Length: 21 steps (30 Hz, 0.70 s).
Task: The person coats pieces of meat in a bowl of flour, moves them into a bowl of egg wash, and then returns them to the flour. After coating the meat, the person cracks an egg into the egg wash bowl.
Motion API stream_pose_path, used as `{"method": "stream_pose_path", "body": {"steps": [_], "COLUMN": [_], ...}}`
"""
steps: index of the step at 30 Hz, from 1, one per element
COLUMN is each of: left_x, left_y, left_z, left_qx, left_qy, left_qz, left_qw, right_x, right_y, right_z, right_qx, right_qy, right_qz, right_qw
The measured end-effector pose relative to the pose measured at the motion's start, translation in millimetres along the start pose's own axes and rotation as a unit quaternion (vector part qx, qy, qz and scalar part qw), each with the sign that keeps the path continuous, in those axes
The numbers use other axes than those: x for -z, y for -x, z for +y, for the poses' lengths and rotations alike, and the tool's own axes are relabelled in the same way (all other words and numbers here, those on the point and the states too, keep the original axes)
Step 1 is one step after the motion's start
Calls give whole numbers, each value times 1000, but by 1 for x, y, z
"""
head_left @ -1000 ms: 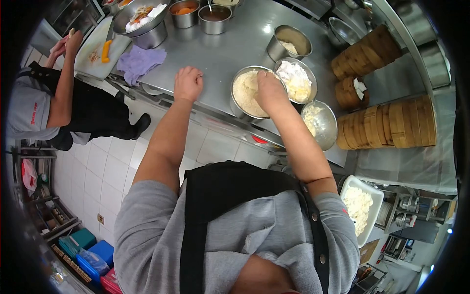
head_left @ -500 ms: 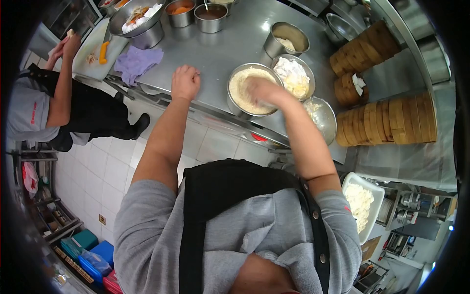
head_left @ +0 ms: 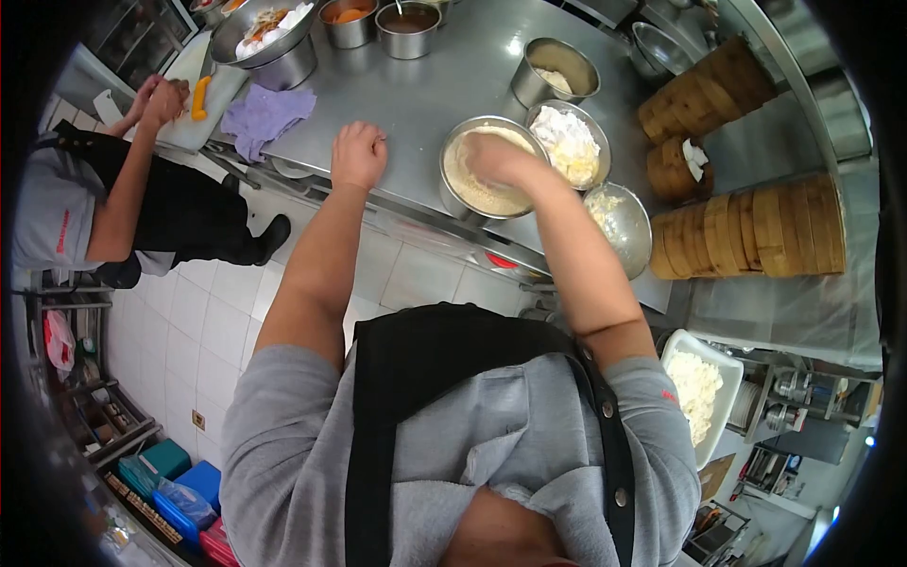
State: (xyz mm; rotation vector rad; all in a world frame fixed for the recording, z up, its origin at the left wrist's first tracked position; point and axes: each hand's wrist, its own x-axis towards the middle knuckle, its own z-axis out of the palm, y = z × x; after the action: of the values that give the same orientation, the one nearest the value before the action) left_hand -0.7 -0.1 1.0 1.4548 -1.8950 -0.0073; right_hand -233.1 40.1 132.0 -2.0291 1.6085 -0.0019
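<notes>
My left hand (head_left: 359,155) rests on the front edge of the steel table (head_left: 416,132), its fingers curled in; whether anything is inside them is hidden. My right hand (head_left: 497,161) reaches down into a round metal bowl (head_left: 452,189) of pale crumbs or powder (head_left: 487,194); its fingertips are blurred and partly sunk out of sight. Touching that bowl on the right is a bowl of white powder and yellowish lumps (head_left: 570,146). Below it tilts a nearly empty metal bowl (head_left: 631,236) with pale residue. Behind stands a deeper metal pot (head_left: 557,85) with pale contents.
Bamboo steamers (head_left: 756,231) are stacked at the right. A purple cloth (head_left: 267,118) lies left of my left hand, near a cutting board (head_left: 222,94) with an orange-handled knife (head_left: 200,98). A co-worker (head_left: 113,208) stands at far left. A white tub (head_left: 704,397) sits lower right.
My right hand has shifted slightly left within the crumb bowl and is less blurred. The co-worker's hands have moved right and down towards the cutting board. My left hand stays almost in place.
</notes>
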Motion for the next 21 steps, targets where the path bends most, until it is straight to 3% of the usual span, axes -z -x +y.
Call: {"method": "stream_pose_path", "body": {"steps": [1,4,5,8,9,12,15,21], "left_x": [0,-2,-3,-1,0,0,1,0], "left_y": [0,2,2,1,2,1,0,1], "left_z": [0,-3,-3,-2,-1,0,1,0], "left_qx": [-7,-9,-5,3,3,3,6,-2], "left_qy": [0,0,2,4,5,9,1,11], "left_qz": [1,7,4,2,-1,1,0,8], "left_qw": [1000,1000,1000,1000,1000,1000,1000,1000], "right_x": [-12,11,17,-2,-8,8,19,-16], "right_y": [-6,-10,5,5,10,11,20,37], "right_z": [4,14,9,24,24,29,26,-5], "right_qx": [7,50,-6,19,-7,16,-33,-24], "right_qy": [-4,-4,-108,-6,-69,-42,-209,108], "right_qz": [80,-4,22,-62,3,-15,12,113], "right_qw": [997,999,994,998,998,999,977,987]}}
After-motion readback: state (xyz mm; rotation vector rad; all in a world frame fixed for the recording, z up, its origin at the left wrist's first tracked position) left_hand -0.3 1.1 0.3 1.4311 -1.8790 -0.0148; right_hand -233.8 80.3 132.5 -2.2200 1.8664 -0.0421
